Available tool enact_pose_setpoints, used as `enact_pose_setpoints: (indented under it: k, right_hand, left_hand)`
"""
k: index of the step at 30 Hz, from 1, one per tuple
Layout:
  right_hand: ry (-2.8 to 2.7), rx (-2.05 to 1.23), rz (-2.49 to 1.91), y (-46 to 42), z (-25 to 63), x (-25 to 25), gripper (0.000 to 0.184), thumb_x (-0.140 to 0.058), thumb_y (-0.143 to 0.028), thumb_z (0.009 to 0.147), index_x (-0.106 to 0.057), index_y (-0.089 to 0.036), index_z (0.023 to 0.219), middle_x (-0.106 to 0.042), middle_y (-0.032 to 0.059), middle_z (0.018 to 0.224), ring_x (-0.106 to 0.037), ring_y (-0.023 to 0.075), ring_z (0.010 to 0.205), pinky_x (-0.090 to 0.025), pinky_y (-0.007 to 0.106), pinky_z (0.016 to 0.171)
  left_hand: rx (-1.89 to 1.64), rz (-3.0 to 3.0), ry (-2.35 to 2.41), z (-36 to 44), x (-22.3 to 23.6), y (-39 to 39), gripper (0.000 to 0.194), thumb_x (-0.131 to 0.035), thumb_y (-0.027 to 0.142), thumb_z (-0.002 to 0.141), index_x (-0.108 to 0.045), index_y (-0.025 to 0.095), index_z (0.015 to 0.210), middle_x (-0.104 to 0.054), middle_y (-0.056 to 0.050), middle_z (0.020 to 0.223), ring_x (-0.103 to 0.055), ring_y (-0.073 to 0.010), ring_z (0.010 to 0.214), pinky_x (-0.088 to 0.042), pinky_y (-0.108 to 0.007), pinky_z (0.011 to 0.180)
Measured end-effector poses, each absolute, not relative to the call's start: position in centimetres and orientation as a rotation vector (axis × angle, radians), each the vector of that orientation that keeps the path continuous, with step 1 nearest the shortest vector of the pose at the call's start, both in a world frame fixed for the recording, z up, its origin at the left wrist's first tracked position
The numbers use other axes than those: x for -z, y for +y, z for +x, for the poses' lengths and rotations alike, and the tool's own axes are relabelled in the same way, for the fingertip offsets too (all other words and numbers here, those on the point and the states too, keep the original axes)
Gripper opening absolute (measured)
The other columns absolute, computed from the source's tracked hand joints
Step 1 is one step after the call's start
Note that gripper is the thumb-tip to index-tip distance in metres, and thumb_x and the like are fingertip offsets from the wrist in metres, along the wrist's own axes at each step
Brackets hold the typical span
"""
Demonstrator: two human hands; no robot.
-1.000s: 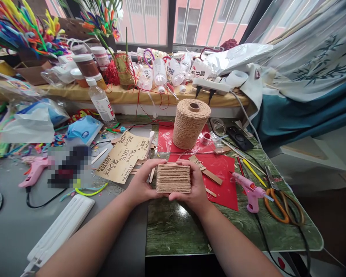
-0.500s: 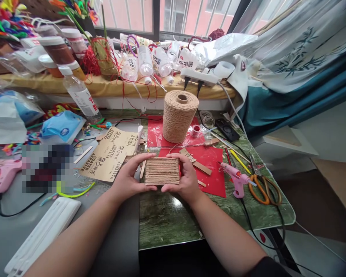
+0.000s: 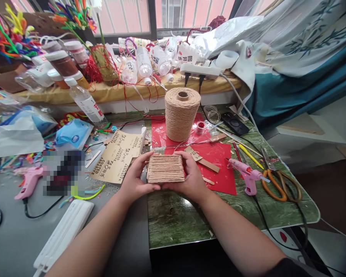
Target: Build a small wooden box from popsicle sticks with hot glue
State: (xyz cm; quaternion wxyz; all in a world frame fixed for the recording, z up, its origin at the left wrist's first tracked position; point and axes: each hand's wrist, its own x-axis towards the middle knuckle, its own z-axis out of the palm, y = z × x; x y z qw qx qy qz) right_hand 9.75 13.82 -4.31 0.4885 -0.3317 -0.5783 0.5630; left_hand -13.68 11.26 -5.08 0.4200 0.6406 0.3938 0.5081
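Between my two hands is a small rectangular block wrapped in rows of twine, held above the table. My left hand grips its left end, thumb along the lower edge and fingers at the top. On the other end my right hand is closed, with its fingers over the upper corner and the thumb hidden beneath the block. Behind the block stands a large spool of twine. A sheet of sandpaper lies left of it, printed backing upward.
A pink glue gun and orange-handled scissors lie to the right, with a yellow pencil. Red sheets lie under wood strips. Left are another pink glue gun, a white power strip and a leaning bottle.
The camera view swung right, then partly back left. Both hands keep hold of the twine-wrapped block, which has tilted slightly; my right thumb has slipped from its lower front edge to underneath.
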Motion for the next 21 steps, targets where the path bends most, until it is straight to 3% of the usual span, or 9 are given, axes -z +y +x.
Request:
enact_pose_setpoints:
  k: [2, 5, 9, 15, 21]
  right_hand:
    - [-1.290, -1.429, -0.790, 13.93, 9.54, 4.09, 0.100, -0.106, -0.040, 0.055, -0.052, -0.033, 0.138, -0.064, 0.0091, 0.138, -0.063, 0.0332, 0.130, -0.053, 0.052, 0.113]
    - [-1.184, -1.536, -0.756, 14.36, 9.45, 3.84, 0.102, -0.104, -0.045, 0.058, -0.050, -0.032, 0.144, -0.064, 0.0110, 0.143, -0.064, 0.0335, 0.133, -0.054, 0.051, 0.113]
    - [-1.150, -1.649, -0.756, 14.72, 9.43, 4.06, 0.118, -0.104, -0.041, 0.059, -0.041, -0.030, 0.158, -0.052, 0.0131, 0.161, -0.051, 0.0340, 0.149, -0.042, 0.055, 0.125]
    - [-1.181, -1.708, -0.722, 14.61, 9.16, 4.78, 0.088, -0.102, -0.040, 0.063, -0.061, -0.027, 0.140, -0.068, 0.0108, 0.144, -0.062, 0.0333, 0.139, -0.047, 0.056, 0.121]
    - [-1.173, -1.691, -0.723, 14.78, 9.17, 4.35, 0.082, -0.102, -0.039, 0.063, -0.063, -0.026, 0.134, -0.071, 0.0101, 0.141, -0.064, 0.0324, 0.137, -0.047, 0.055, 0.121]
  left_hand:
    - [-1.204, 1.596, 0.988, -13.55, 5.10, 11.33, 0.117, -0.099, 0.051, 0.064, -0.039, 0.032, 0.162, -0.051, -0.015, 0.160, -0.049, -0.0409, 0.148, -0.040, -0.057, 0.125]
    - [-1.116, 1.563, 1.070, -13.45, 5.14, 11.47, 0.100, -0.095, 0.043, 0.073, -0.045, 0.026, 0.158, -0.051, -0.018, 0.160, -0.049, -0.0414, 0.148, -0.040, -0.058, 0.125]
    - [-1.161, 1.419, 1.127, -13.63, 5.08, 11.63, 0.087, -0.092, 0.044, 0.076, -0.053, 0.022, 0.151, -0.058, -0.018, 0.154, -0.054, -0.0414, 0.144, -0.045, -0.056, 0.120]
    - [-1.191, 1.298, 1.043, -13.95, 5.14, 11.81, 0.081, -0.090, 0.051, 0.076, -0.058, 0.023, 0.145, -0.066, -0.016, 0.146, -0.059, -0.0407, 0.139, -0.051, -0.052, 0.115]
    - [-1.193, 1.318, 1.039, -13.79, 5.01, 11.87, 0.081, -0.089, 0.052, 0.078, -0.058, 0.024, 0.147, -0.065, -0.015, 0.148, -0.056, -0.0407, 0.142, -0.046, -0.054, 0.119]
